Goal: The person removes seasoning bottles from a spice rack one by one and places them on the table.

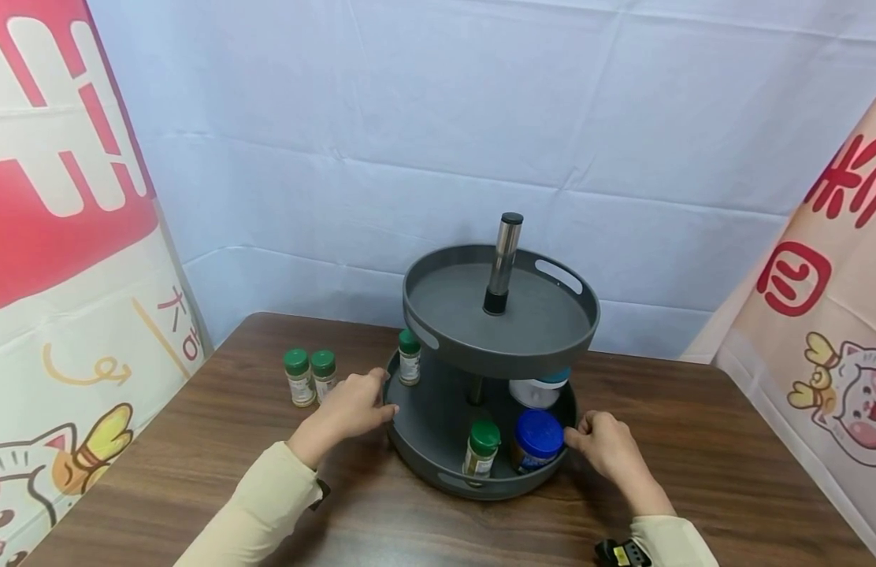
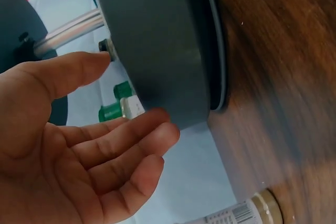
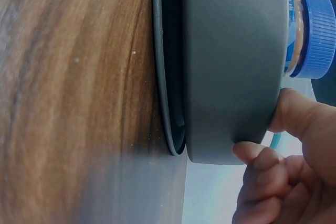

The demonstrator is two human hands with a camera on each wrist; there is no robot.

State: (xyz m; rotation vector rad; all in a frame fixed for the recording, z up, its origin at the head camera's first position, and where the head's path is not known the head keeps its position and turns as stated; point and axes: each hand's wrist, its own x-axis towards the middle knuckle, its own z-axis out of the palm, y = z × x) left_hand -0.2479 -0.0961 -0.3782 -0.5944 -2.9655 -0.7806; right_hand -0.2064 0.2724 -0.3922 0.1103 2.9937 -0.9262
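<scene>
A dark grey two-tier turntable stand [image 1: 438,429] with a metal post [image 1: 505,256] stands on the table. At the left of its lower tier my left hand [image 1: 353,409] has its thumb near the rim and its loosely bent fingers at the outer wall [image 2: 163,40]. On the opposite side, my right hand [image 1: 608,445] pinches the rim between thumb and index finger. The lower tier carries a blue-lidded jar [image 1: 540,437] close to the right hand, a green-capped spice jar [image 1: 482,449] at the front, another green-capped jar [image 1: 409,358] at the left, and a clear container [image 1: 533,392] partly hidden under the upper tier.
Two more green-capped spice jars [image 1: 299,378] stand on the wooden table [image 1: 665,409] left of the turntable, partly behind the left hand. The upper tier [image 1: 452,295] overhangs the lower one. A pale cloth [image 1: 410,157] hangs behind, with printed banners [image 1: 835,315] at both sides.
</scene>
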